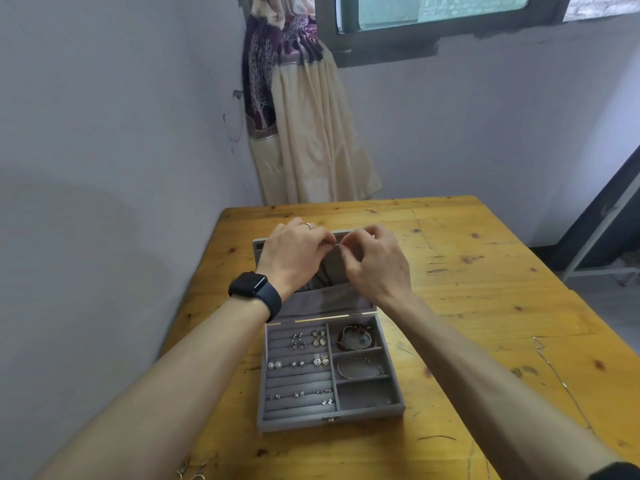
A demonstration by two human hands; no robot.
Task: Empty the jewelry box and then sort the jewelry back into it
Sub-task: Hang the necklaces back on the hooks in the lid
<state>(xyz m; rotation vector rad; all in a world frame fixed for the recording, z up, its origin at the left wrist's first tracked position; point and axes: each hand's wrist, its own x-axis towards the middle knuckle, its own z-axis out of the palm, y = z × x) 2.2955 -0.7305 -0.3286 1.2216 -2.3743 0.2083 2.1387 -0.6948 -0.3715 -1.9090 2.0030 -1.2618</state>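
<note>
Head view: open jewelry box (294,425), long axis front-to-back, lid (329,299) farthest.

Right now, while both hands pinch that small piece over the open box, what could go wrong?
The small silver piece is held only by a pinch of the left hand and right hand; if it slips, it could drop into the lid pocket or among the earrings already sorted.
The thin chain lies loose on the table beside the right forearm, which might sweep it away.
Metal pieces near the table's left edge could be knocked off.
</note>
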